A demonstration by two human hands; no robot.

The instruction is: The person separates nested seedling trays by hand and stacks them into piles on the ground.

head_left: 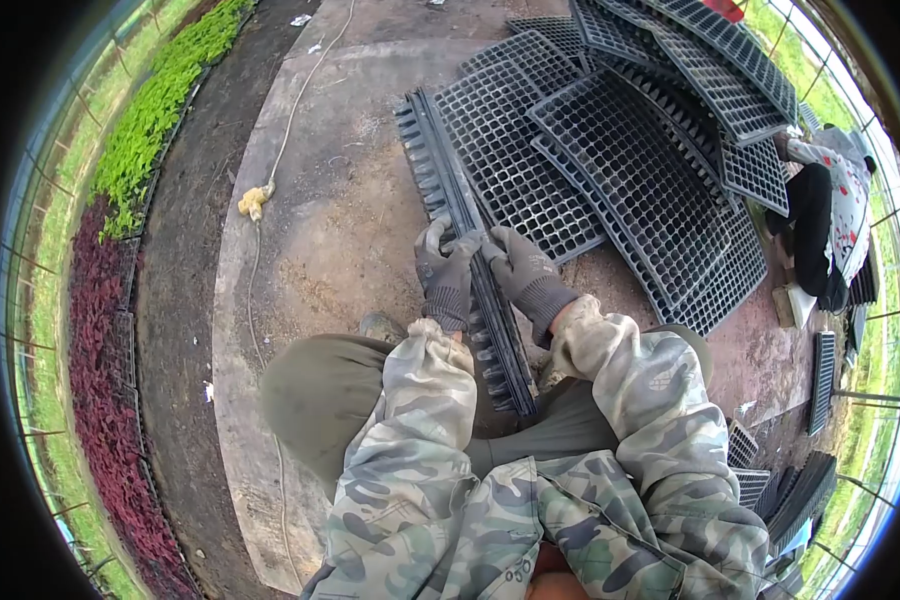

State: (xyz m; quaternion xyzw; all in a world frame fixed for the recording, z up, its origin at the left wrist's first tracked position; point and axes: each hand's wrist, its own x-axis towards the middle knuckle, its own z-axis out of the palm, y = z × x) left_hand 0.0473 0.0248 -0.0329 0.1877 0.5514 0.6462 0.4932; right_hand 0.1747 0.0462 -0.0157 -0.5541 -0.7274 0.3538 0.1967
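Note:
A few black plastic seedling trays, nested together, stand on edge between my knees, their cell bottoms facing left. My left hand, in a grey glove, grips the left side of these trays near the middle. Across from it, my gloved right hand has its fingers closed over the upper edge on the right side. Both thumbs come close together at the top rim. How many trays are in this bundle I cannot tell.
Ahead and right lies a big loose pile of black seedling trays. A person in a patterned top crouches at the far right, near more stacked trays. A rope with a yellow lump crosses the concrete; green seedlings and dark-red plants line the left.

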